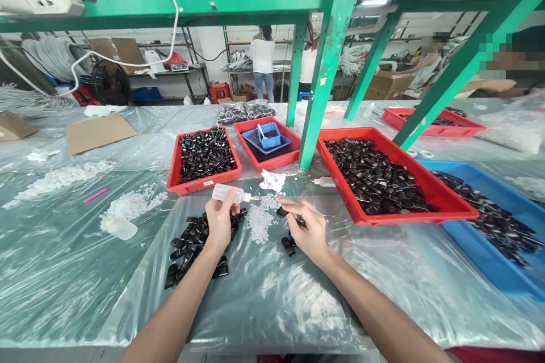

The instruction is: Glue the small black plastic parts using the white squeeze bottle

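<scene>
My left hand (221, 224) is closed round a small clear squeeze bottle (227, 193), its nozzle pointing right. My right hand (307, 229) pinches a small black plastic piece (283, 212) close to the nozzle tip. Between the hands lies a little heap of small white parts (259, 220). Under and left of my left hand is a spread of black plastic pieces (189, 247). A few more black pieces (288, 246) lie beneath my right hand.
A red tray of black pieces (204, 154), a red tray holding a blue dish (268, 142), a large red tray (383, 176) and a blue tray (489, 221) stand behind. A green post (326, 68) rises mid-table. White parts (131, 204) lie left. People stand further back.
</scene>
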{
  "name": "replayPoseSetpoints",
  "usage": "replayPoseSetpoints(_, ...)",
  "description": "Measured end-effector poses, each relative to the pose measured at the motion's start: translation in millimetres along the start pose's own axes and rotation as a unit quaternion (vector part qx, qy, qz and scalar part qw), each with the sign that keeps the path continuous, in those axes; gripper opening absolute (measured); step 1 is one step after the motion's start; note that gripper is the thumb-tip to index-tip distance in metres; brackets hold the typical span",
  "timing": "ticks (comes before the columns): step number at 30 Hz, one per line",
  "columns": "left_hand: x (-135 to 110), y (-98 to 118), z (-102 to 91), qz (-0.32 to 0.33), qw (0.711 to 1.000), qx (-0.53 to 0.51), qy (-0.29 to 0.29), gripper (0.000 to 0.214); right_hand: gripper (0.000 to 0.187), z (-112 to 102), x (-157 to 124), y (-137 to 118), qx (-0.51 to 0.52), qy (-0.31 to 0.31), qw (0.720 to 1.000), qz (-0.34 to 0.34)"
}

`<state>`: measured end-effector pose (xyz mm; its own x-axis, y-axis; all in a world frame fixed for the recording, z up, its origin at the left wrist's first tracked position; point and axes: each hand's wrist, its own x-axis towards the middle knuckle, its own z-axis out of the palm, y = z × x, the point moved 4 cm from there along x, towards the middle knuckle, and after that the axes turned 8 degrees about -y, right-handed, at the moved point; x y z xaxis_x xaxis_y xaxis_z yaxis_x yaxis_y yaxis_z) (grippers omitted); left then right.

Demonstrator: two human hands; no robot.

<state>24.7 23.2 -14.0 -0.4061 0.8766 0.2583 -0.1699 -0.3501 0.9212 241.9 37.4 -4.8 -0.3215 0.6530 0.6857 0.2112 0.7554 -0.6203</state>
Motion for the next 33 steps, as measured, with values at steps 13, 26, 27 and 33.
replayPoseSetpoints(13, 5, -2, 6.4, -0.107, 0.977, -0.184, 0.001, 0.032, 0.018, 5, 4, 9, 0.107, -0.017, 0.982, 0.157)
replayPoseSetpoints(26, 7, -3, 3.6, -0.145, 0.962, -0.229, 0.009, 0.030, 0.029, -3, 17, 26, 0.108, -0.115, 0.970, 0.186)
replayPoseSetpoints(27, 7, -2, 3.3, -0.141, 0.963, -0.228, 0.015, 0.030, 0.025, -10, 20, 28, 0.043, -0.134, 0.976, 0.165)
replayPoseSetpoints(33, 6, -1, 3.3, -0.129, 0.968, -0.215, 0.017, 0.031, 0.012, -34, 24, 48, -0.161, -0.284, 0.936, 0.130)
